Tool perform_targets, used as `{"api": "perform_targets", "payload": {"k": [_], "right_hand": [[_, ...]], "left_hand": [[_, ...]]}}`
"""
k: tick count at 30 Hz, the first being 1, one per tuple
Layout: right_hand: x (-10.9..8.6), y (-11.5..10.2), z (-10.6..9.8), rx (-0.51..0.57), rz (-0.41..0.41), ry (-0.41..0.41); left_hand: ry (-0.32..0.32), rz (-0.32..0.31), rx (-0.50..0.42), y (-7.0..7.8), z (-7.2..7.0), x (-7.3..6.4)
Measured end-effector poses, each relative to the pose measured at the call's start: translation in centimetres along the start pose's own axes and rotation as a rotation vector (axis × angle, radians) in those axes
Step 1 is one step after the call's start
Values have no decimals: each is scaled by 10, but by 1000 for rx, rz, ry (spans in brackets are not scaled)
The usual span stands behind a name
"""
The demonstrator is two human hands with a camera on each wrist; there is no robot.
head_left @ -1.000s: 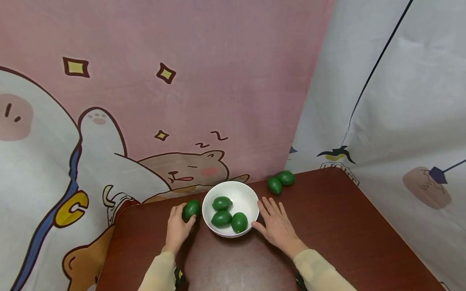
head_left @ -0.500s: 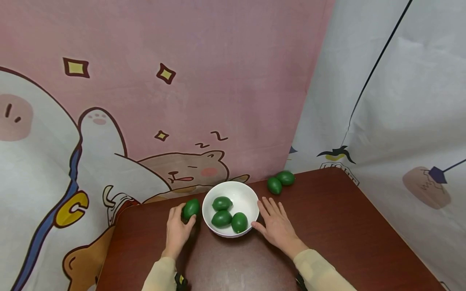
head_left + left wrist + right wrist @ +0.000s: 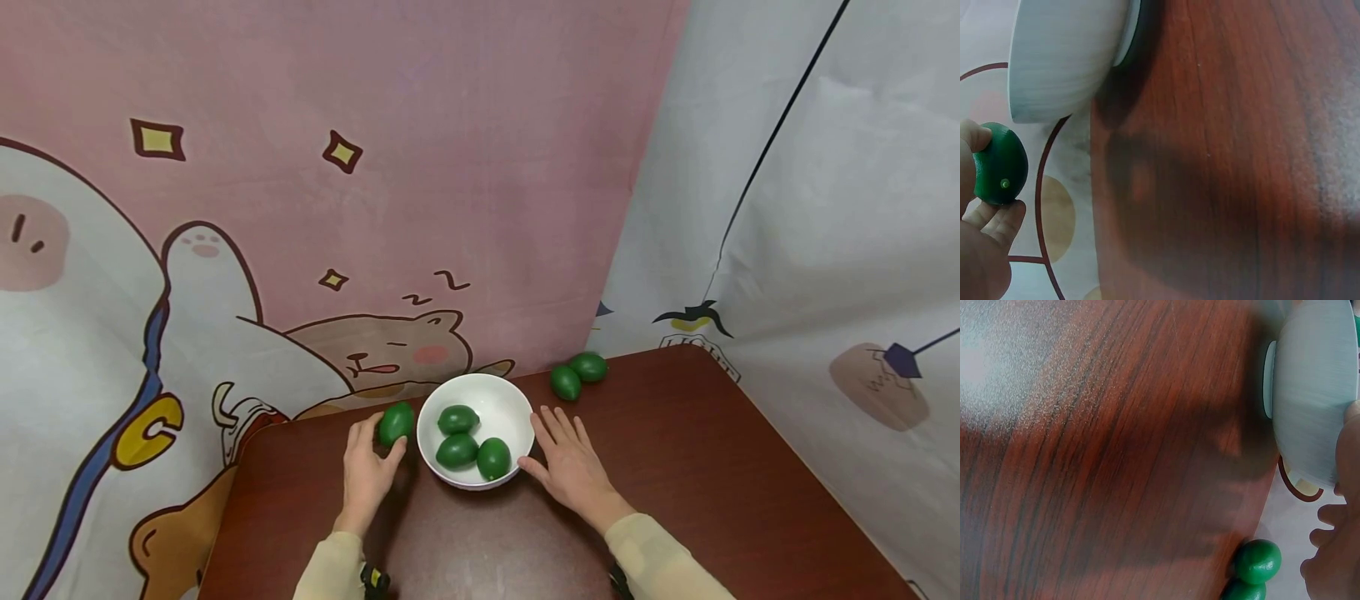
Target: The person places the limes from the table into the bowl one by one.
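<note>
My left hand (image 3: 367, 471) pinches a dark green lime (image 3: 396, 424) between thumb and fingertips, just left of the white bowl (image 3: 513, 417). In the left wrist view this lime (image 3: 1002, 165) is held up clear of the tabletop, near the bowl's wall (image 3: 1066, 56). Three more limes (image 3: 457, 451) lie inside the bowl. My right hand (image 3: 572, 467) has its fingers spread and straight, with thumb and fingertips at the bowl's right rim. From the right wrist view, the bowl's outer side (image 3: 1316, 394) shows beside the hand (image 3: 1344, 537).
Two other limes (image 3: 566, 383) lie touching each other at the table's back edge, right of the bowl. The brown wooden table (image 3: 712, 483) meets a printed cloth backdrop (image 3: 480, 208) behind it and a whitish cloth (image 3: 847, 250) on the right.
The left hand has lifted the lime slightly and brought it a little toward the bowl. The right hand and the bowl have stayed in place.
</note>
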State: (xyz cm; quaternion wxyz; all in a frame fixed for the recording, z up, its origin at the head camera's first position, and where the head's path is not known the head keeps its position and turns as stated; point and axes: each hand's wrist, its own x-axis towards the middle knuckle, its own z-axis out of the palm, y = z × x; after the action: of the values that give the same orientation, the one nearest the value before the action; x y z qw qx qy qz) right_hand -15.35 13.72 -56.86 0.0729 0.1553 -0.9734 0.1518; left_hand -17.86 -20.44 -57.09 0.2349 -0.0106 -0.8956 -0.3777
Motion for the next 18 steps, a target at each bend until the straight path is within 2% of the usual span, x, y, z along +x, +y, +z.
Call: {"api": "perform_targets", "payload": {"k": [9,18], "right_hand": [[0,0,-1,2,5,-9],[0,1,0,5,1,-7]], "left_hand": [[9,47,-47,14,-3,2],[-17,76,-51,25,-2,3]]}}
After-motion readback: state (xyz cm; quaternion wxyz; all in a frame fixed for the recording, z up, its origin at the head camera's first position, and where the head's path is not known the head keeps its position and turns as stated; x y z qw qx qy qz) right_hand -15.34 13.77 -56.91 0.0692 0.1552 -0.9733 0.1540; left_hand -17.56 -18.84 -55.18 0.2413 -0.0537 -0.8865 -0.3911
